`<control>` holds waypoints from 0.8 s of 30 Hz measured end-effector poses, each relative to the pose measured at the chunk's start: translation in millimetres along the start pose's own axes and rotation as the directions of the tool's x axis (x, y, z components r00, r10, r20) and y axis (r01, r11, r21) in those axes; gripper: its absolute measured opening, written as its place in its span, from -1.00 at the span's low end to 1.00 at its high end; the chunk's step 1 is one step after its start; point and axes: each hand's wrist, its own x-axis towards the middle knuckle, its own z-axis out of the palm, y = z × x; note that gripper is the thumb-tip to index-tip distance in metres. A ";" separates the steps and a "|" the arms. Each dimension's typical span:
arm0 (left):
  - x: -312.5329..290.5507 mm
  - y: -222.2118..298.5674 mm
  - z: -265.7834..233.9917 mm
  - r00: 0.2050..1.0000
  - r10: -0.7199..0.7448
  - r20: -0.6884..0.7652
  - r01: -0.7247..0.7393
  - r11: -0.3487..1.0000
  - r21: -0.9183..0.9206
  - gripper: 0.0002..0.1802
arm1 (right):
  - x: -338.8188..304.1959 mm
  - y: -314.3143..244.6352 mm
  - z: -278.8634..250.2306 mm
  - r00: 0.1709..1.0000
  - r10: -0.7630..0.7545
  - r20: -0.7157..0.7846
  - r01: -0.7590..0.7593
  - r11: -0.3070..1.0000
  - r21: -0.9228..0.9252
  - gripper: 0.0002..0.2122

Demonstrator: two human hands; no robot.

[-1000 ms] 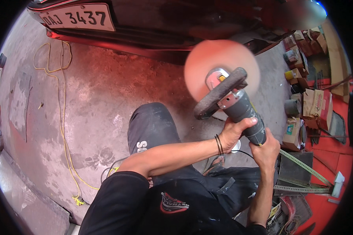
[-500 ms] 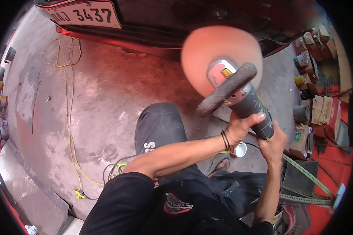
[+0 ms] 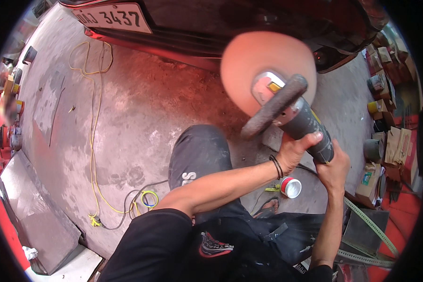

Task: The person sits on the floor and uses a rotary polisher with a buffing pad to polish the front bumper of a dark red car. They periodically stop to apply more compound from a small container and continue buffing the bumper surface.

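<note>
Both my hands are wrapped round a black rotary polisher (image 3: 307, 125) held in front of my right knee. My left hand (image 3: 296, 149) grips its body behind the head, thumb along the top. Around the rear end of the body closes my right hand (image 3: 332, 168). A dark D-shaped handle (image 3: 273, 109) crosses the front of the tool, with no hand on it. The round orange-pink pad (image 3: 263, 56) looks smeared, as if spinning. It overlaps the dark car bumper (image 3: 192, 33); whether it touches the bumper cannot be made out.
A yellow cord (image 3: 93, 141) trails over the concrete floor (image 3: 131, 103) at left and joins a dark cable. A small white-and-red can (image 3: 291, 187) stands by my foot. Cardboard boxes (image 3: 397, 145) and cans line the right side. Flat panels (image 3: 37, 211) lie at lower left.
The view has shifted slightly, so the car and floor things sit farther right in it. Both hands keep their grip on the polisher, whose pad stays at the bumper.
</note>
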 end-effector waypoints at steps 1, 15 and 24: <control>1.4 -9.4 4.3 1.000 -0.013 0.016 0.013 1.000 0.005 -0.47 | -5.2 6.9 -3.7 1.000 0.028 0.004 -0.028 1.000 -0.007 -0.72; 0.8 -20.3 15.7 0.996 -0.022 0.085 0.013 0.994 0.109 -0.38 | -23.6 26.1 -2.7 0.993 0.077 -0.093 -0.078 0.997 -0.008 -0.73; -11.8 45.1 -15.2 0.999 0.033 0.028 -0.033 0.999 0.028 -0.36 | -3.9 -40.1 18.1 0.994 -0.049 -0.095 0.052 0.998 0.023 -0.70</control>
